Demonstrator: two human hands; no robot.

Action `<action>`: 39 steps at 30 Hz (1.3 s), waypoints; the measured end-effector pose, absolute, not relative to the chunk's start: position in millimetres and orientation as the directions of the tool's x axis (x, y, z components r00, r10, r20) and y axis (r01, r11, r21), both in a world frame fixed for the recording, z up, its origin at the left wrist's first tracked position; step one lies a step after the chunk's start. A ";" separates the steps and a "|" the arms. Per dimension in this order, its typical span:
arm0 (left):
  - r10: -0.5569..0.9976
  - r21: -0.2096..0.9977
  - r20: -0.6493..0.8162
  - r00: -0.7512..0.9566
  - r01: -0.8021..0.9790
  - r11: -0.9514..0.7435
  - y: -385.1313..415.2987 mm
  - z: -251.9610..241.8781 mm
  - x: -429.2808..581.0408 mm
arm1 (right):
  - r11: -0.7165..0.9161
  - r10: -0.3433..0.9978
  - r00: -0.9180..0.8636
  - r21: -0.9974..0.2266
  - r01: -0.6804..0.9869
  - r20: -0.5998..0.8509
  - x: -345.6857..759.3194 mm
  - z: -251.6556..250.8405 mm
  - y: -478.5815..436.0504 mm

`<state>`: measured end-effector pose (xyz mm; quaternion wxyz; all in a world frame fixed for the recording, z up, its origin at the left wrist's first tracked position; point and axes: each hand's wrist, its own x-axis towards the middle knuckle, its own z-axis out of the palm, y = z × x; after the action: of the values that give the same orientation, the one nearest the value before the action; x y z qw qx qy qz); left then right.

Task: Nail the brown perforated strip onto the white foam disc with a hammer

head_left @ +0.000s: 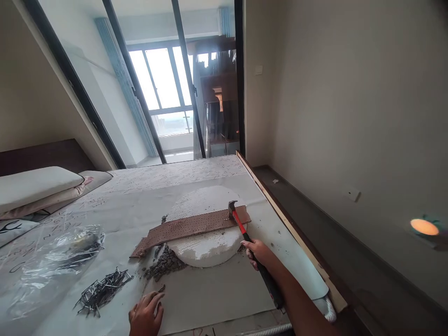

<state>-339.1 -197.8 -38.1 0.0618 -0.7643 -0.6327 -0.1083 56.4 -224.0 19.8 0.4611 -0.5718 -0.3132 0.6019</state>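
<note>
My right hand (257, 254) is wrapped around the black and red handle of a claw hammer (241, 224). The hammer's head rests on or just over the right end of a brown strip (196, 226) dotted with small holes. That strip lies across a round white slab (206, 249) with a rough, chipped surface. Low in the view, my left hand (147, 312) lies on the sheet, its thumb apart from the fingers. A small dark piece (161, 289) sits at its fingertips; what it is cannot be made out. Left of this hand is a pile of nails (103, 290).
Grey rubble (166, 266) is heaped against the slab's left edge. A clear plastic bag (59, 261) with dark contents lies at left, before stacked pillows (38, 189). A wooden bed edge (287, 224) runs along the right, with a wall (350, 116) beyond. Glass sliding doors stand behind.
</note>
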 end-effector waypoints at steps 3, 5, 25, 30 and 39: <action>0.966 -0.055 0.220 0.138 0.990 -0.129 -185.6 -32.6 -347.7 | -0.377 0.915 0.072 -0.903 -0.205 -0.398 57.3 19.5 -223.4; 0.980 -0.095 0.141 0.137 0.988 -0.125 -180.5 -30.7 -351.1 | -0.391 0.907 0.076 -0.896 -0.209 -0.414 57.4 20.2 -223.4; 0.955 -0.115 -0.114 0.273 0.951 -0.285 -152.0 -28.7 -341.9 | -0.401 0.902 0.078 -0.892 -0.210 -0.424 60.4 41.7 -224.8; 0.952 0.105 0.039 0.303 0.946 -0.305 -151.5 -14.5 -325.4 | -0.352 0.924 0.079 -0.914 -0.200 -0.373 61.1 37.6 -225.5; 0.909 0.451 0.233 0.346 0.790 -0.416 -130.7 35.6 -246.1 | -0.271 0.950 0.105 -0.944 -0.187 -0.294 57.7 35.2 -222.9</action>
<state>-246.1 -130.7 35.6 -0.1304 -0.8098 -0.5245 -0.2283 57.7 -222.9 35.2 0.4956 -0.5540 -0.3444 0.5735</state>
